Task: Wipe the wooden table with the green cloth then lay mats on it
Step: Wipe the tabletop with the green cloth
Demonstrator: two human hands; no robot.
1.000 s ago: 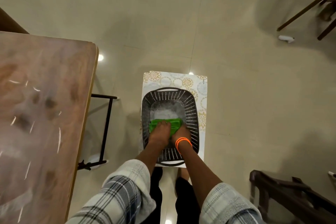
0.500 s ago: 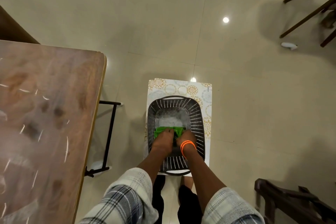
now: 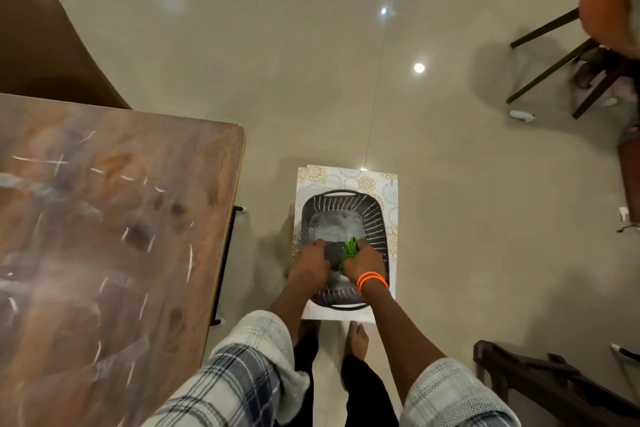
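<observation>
Reaching down into the dark slotted basket (image 3: 375, 218), both hands work at its near end: the right hand (image 3: 365, 262), with orange bands at the wrist, has its fingers curled round the bunched green cloth (image 3: 350, 248), while the left hand (image 3: 310, 263) lies beside it with fingers bent down onto something dark grey; whether it pinches that or merely presses on it cannot be told. The basket stands on a patterned mat (image 3: 346, 177) on the floor, well apart from the wooden table (image 3: 104, 236) at the left, whose top shows pale smears and streaks. The step in hand looks like getting the cloth out of the basket, so the wiping seems not yet begun. Doing it well probably means gathering the whole cloth into one hand so no corner trails or snags on the slots, holding the basket down with the other hand as the cloth comes up, then opening the cloth flat before it meets the table so that it covers a broad strip.
</observation>
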